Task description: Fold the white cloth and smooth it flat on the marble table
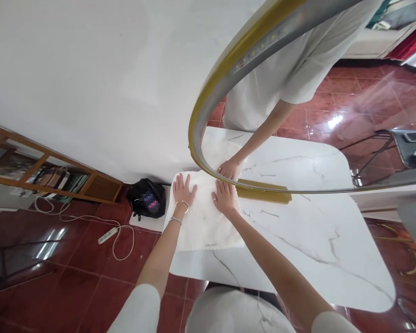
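Note:
A white cloth (203, 224) with a scalloped edge lies spread on the left end of the white marbled table (308, 236). Flat on its far left corner rests my left hand (183, 190), fingers spread, with a bangle and a bracelet at the wrist. My right hand (224, 196) presses on the cloth's far right part, fingers stretched toward the mirror (319, 152). The mirror's gold-rimmed lower edge stands just beyond those fingertips. In the glass, the right hand and forearm appear reflected. Neither hand has anything gripped in it.
A black bag (147, 199) sits beyond the table's left end by the wall. On the red tiled floor lie a power strip (107, 236) and its looping cable. A wooden shelf (55, 178) with books runs along the left wall. A gold strip (263, 190) lies at the mirror's base.

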Tool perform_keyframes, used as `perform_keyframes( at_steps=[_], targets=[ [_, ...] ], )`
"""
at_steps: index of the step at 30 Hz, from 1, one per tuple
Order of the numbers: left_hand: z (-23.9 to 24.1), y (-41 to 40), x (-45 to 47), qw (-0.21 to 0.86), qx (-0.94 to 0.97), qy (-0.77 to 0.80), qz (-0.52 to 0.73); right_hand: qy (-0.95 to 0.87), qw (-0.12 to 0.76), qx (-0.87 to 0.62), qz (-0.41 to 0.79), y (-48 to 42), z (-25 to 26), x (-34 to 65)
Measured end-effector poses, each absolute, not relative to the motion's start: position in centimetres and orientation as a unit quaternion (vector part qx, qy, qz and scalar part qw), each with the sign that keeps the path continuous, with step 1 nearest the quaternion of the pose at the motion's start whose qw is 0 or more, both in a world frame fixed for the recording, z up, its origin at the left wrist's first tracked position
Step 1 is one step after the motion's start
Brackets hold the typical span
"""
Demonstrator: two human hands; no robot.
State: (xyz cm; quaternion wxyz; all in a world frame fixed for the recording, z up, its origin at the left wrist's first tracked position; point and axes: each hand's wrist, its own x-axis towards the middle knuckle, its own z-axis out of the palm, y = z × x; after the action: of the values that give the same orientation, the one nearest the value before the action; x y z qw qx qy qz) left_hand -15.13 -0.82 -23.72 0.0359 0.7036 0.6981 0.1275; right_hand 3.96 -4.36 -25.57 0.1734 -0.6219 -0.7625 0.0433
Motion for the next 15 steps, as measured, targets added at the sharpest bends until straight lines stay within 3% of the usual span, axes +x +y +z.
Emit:
perform_keyframes(
  at_steps=[7,15],
  targets=[
    [-24.1,-5.0,-17.8,0.043,0.646,0.752,0.126,-0.84,0.167,-0.508,0.093,-6.3,-25.8,1.9],
    [-24.3,-18.6,-17.7,0.033,0.596,0.784,0.171,-0.9,0.15,-0.4,0.093,-16.9,-24.5,3.1]
  ],
)
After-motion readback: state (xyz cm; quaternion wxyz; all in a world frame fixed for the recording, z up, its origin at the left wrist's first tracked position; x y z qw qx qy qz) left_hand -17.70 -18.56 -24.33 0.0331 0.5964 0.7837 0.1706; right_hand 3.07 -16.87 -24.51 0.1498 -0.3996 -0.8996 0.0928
